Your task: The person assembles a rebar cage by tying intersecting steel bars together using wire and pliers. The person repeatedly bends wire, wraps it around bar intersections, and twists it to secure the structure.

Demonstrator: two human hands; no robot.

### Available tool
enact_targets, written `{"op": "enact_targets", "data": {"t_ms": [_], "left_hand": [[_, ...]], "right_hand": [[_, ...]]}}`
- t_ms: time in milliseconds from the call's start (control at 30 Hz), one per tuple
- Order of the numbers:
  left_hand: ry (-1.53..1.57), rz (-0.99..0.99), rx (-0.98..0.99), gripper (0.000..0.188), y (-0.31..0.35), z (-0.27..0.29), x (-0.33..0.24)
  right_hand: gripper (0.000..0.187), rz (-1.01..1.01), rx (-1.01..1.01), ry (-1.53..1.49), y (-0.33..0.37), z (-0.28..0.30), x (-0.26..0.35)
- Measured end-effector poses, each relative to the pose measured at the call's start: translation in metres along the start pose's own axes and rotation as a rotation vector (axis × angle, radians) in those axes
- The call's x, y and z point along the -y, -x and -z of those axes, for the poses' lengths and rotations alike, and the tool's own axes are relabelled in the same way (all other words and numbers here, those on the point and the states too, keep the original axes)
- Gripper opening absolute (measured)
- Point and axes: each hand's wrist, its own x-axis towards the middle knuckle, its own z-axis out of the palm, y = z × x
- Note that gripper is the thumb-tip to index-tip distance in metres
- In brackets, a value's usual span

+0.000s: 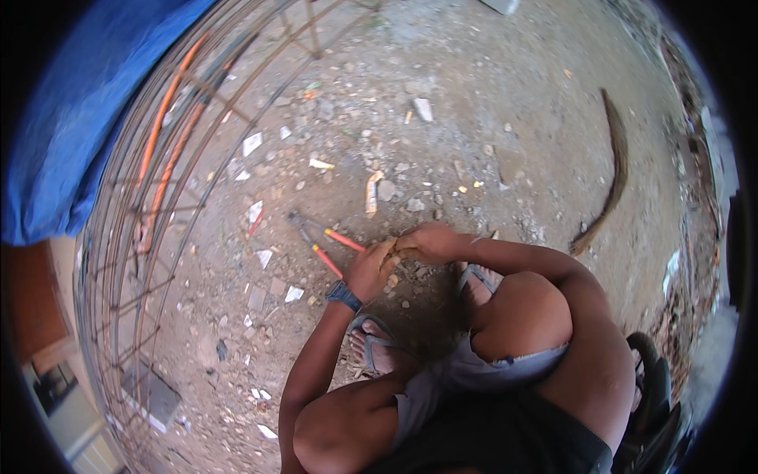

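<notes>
My left hand [369, 271], with a dark watch on its wrist, and my right hand [430, 242] come together just above the ground before my feet. Both have their fingers closed and their fingertips meet. What they pinch, if anything, is too small or hidden to name. Beside my left hand a long-handled cutter [322, 251] with red-orange grips lies on the dirt. Its dark jaws point away to the left, and its handles spread toward the hand. Small stones lie on the soil under my fingers.
A long cage of rusty rebar [168, 212] curves along the left, near a blue tarp [79, 103]. A grey block [151, 393] lies at the lower left. A curved bundle of thin brown strands [616, 170] rests at the right. White shards [253, 144] dot the ground.
</notes>
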Motion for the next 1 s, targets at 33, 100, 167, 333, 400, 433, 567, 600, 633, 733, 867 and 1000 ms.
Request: {"op": "enact_targets", "data": {"t_ms": [33,100,167,333,400,433,567,600,633,733,867,1000], "left_hand": [[0.098,0.027,0.073,0.03,-0.009,-0.006,0.002],[0.157,0.072,0.075,0.022,-0.013,-0.014,0.009],[0.223,0.111,0.084,0.018,-0.011,-0.017,0.014],[0.38,0.261,0.194,0.019,-0.016,-0.018,0.012],[0.402,0.318,0.277,0.022,-0.026,-0.019,0.004],[0.391,0.282,0.267,0.022,-0.031,-0.024,0.006],[0.395,0.176,0.202,0.024,-0.048,-0.046,-0.004],[0.406,0.163,0.185,0.024,-0.051,-0.047,-0.004],[0.404,0.169,0.183,0.024,-0.054,-0.049,-0.004],[0.437,0.2,0.157,0.023,-0.059,-0.059,-0.007],[0.511,0.237,0.106,0.02,-0.064,-0.062,0.001],[0.505,0.17,0.062,0.018,-0.077,-0.08,0.005]], "right_hand": [[0.019,-0.029,-0.024,-0.006,0.003,0.004,0.004],[0.02,-0.092,-0.066,-0.021,0.017,0.009,0.009],[0.022,-0.177,-0.153,-0.052,0.041,0.017,-0.008],[0.023,-0.44,-0.414,-0.468,0.094,0.023,-0.038],[0.022,-0.472,-0.394,-0.509,0.094,0.016,-0.038],[0.021,-0.495,-0.393,-0.51,0.092,0.02,-0.037],[0.022,-0.354,-0.422,-0.33,0.074,0.02,-0.029],[0.022,-0.362,-0.393,-0.331,0.074,0.02,-0.029],[0.022,-0.369,-0.361,-0.33,0.074,0.022,-0.03],[0.022,-0.429,-0.264,-0.352,0.071,0.034,-0.036],[0.024,-0.468,-0.299,-0.365,0.062,0.032,-0.034],[0.024,-0.597,-0.206,-0.545,0.046,0.024,-0.039]]}}
